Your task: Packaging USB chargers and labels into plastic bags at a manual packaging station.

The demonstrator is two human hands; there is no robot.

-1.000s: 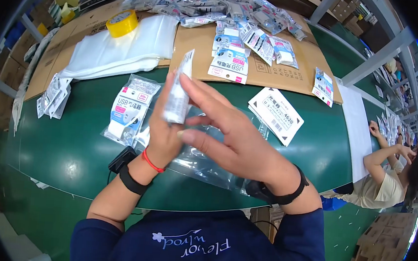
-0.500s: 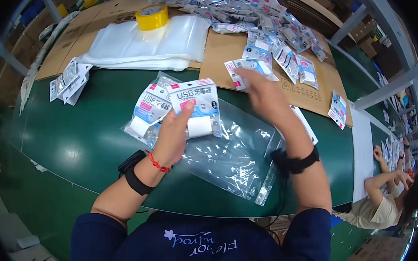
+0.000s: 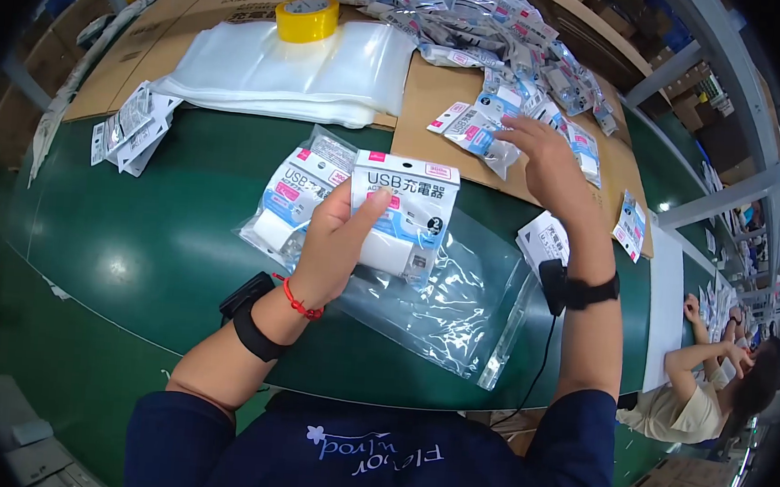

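Observation:
My left hand [image 3: 327,252] pinches a packaged charger [image 3: 402,212], a clear pouch with a white-and-blue card header and a white block inside. Thumb in front, it holds the pouch over the table. A second packaged charger [image 3: 288,201] of the same kind lies just left of and partly behind that hand. Beneath the held pack spreads a large clear plastic bag [image 3: 458,308], its sealing strip toward the right. Farther off, my right hand [image 3: 552,169] hovers with fingers stretched out and apart, its fingertips beside another charger pack [image 3: 481,139] on the cardboard.
Charger packs pile up [image 3: 462,25] at the far side on cardboard [image 3: 425,141]. A yellow tape roll [image 3: 306,19] rests on stacked clear bags [image 3: 239,67]. More packs [image 3: 133,132] lie at the left; single ones [image 3: 546,240] lie on the right. A co-worker [image 3: 701,369] sits at far right.
The left hand's pack has shifted right and turned more upright. My right hand has moved right, and the pack by its fingertips lies turned differently; a pack below its forearm shows more now.

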